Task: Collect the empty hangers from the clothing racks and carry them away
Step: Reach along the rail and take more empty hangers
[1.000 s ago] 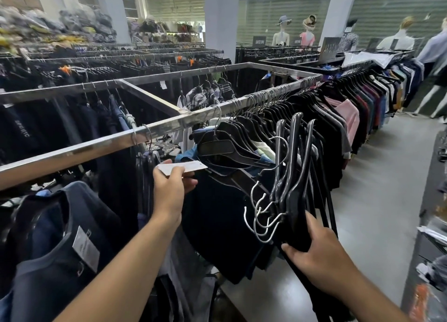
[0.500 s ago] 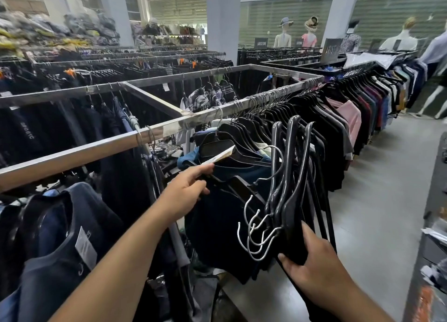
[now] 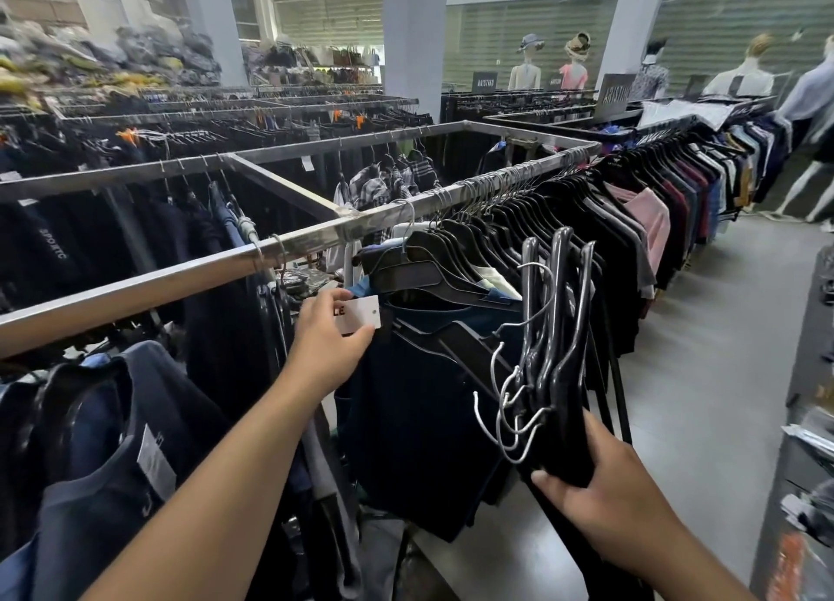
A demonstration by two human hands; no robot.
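Observation:
My right hand (image 3: 600, 487) grips a bundle of several empty black hangers (image 3: 555, 352), held upside down so their metal hooks dangle at the lower left. My left hand (image 3: 327, 339) pinches a white price tag (image 3: 359, 314) attached to a dark navy garment (image 3: 419, 411) that hangs from the steel rack rail (image 3: 180, 280). Right of the tag, more black hangers (image 3: 433, 271) sit on the rail; some near it look bare, the rest carry dark shirts.
The long rail runs off to the upper right, packed with dark, pink and striped shirts (image 3: 650, 212). A navy shirt (image 3: 104, 442) hangs at lower left. The grey floor aisle (image 3: 704, 375) lies on the right, with a shelf (image 3: 808, 420) at its edge. Mannequins (image 3: 573, 68) and pillars stand behind.
My left hand has turned the white tag flat toward me again after holding it edge-on. The hanger bundle in my right hand has stayed nearly in place.

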